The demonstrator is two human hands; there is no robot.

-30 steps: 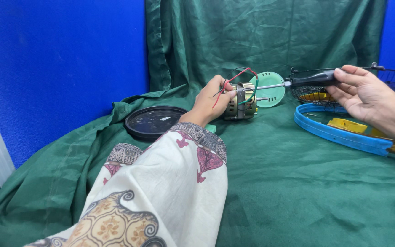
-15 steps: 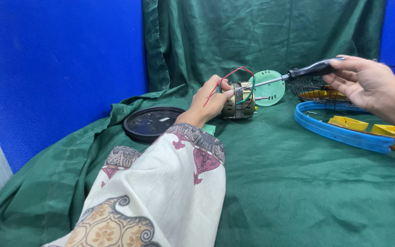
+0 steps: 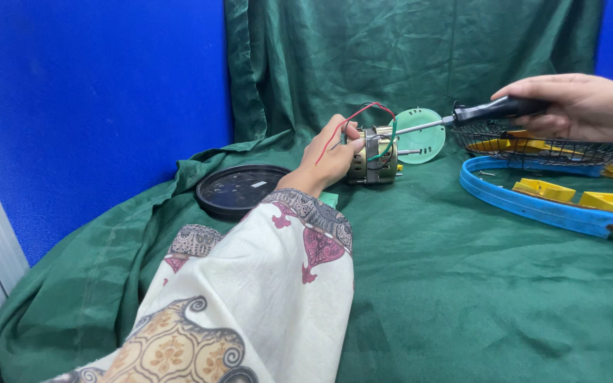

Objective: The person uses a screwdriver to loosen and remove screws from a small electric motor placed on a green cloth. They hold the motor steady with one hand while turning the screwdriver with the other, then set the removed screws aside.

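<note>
A: What has the left hand got?

B: It is clamped on the motor, fingers wrapped over the near end and the thumb up by the top. The motor lies on its side on the green cloth, shaft pointing right, so the hand pins it down more than it lifts it.

A: And the right hand?

B: Closed round the black handle of a screwdriver, held almost level. The shank runs left and its tip sits at the top of the motor; whether it is seated in a screw cannot be told.

A: How would that motor handle?

B: Judging by the steel core and the windings, it is dense and heavy for its size, rigid, and unlikely to give under a firm grip. The round body could roll on soft cloth, so a hold across the metal core looks soundest. The red, green and dark wires looping off the top are the delicate part, as is the thin shaft; neither seems a place to pull or squeeze.

A: What lies around it?

B: Just behind the shaft end stands a pale green disc with slots. To the left of the hand, a round black plate lies flat. To the right, a blue ring curves across the cloth, a wire cage sits under the right hand, and yellow parts rest beside and in them.
</note>
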